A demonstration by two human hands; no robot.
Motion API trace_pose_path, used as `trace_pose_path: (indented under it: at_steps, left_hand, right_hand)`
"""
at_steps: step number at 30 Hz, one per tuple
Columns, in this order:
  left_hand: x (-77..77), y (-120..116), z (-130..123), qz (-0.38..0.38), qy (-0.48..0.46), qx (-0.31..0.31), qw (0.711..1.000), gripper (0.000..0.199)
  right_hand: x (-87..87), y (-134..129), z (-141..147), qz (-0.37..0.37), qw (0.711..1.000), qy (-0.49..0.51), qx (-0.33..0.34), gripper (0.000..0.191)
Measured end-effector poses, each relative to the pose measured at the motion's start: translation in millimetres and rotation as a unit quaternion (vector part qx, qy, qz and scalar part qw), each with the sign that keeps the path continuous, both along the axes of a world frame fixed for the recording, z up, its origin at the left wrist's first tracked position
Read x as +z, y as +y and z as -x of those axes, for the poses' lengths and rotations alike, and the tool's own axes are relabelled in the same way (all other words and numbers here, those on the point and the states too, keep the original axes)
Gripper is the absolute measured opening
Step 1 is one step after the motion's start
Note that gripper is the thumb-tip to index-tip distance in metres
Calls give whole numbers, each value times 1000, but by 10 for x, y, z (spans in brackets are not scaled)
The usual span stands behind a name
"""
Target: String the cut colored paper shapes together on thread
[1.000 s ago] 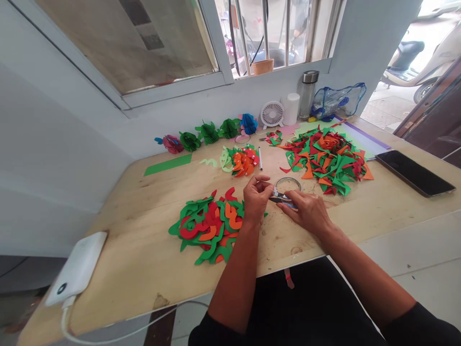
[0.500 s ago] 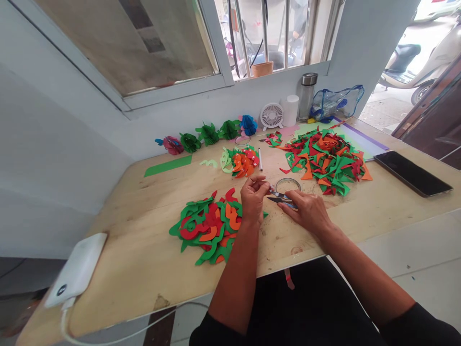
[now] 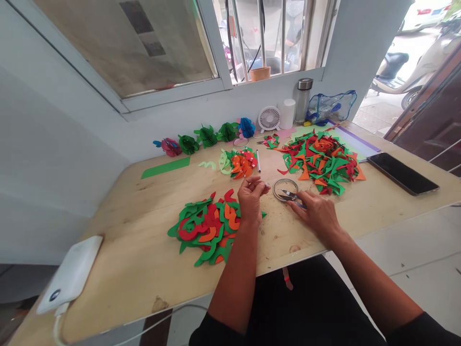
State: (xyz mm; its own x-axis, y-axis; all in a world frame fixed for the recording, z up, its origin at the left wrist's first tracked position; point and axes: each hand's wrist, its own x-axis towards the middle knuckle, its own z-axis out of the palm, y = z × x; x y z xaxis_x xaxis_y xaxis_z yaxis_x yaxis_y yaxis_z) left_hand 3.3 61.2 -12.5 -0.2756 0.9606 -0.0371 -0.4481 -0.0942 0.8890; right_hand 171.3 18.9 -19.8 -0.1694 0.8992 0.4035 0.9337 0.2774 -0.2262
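Note:
My left hand (image 3: 251, 198) is closed in a pinch on a tiny whitish piece, just right of a pile of curved green, red and orange cutouts (image 3: 207, 226). Small dark-bladed scissors (image 3: 292, 196) are in my right hand (image 3: 317, 211), their blades apart and pointing left. Under the blade tips lies a roll of clear tape (image 3: 277, 188) on the wooden table. Behind my left hand is a smaller pile of orange and green pieces (image 3: 243, 163), with a white pen (image 3: 258, 161) beside it.
Green and red scraps (image 3: 322, 161) are heaped at the right, near a black phone (image 3: 403, 173). Paper flowers (image 3: 207, 136), a small fan (image 3: 269, 118) and a glass bottle (image 3: 303, 102) line the wall. A white power bank (image 3: 72, 274) with a cable is at the left edge.
My right hand has moved the scissors right, away from my left hand, and the blades now lie over the tape roll. My left hand has barely moved.

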Motion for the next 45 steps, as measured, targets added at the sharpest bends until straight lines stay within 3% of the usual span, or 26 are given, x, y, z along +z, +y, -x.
trace_pose_path:
  at_steps: [11, 16, 20, 23, 27, 45]
  left_hand:
    - [11, -45, -85, -17, 15, -46, 999, 24]
    - [28, -75, -122, -10, 19, -76, 997, 24]
    - [53, -87, -142, -9, 26, -95, 995, 26]
    - [67, -102, -161, -12, 36, -104, 994, 26]
    - [53, -109, -182, -20, 49, -111, 992, 27]
    - [-19, -102, -209, -47, 74, -110, 990, 22]
  right_hand:
    - [-54, -123, -65, 42, 993, -40, -104, 29]
    - [-84, -116, -121, -14, 997, -10, -77, 27]
    - [-42, -79, -72, -65, 993, 96, -24, 23]
    - [31, -51, 51, -28, 974, 221, 38, 19]
    - [74, 2, 200, 7, 945, 324, 44, 17]
    - [-10, 89, 337, -7, 937, 349, 19, 15]
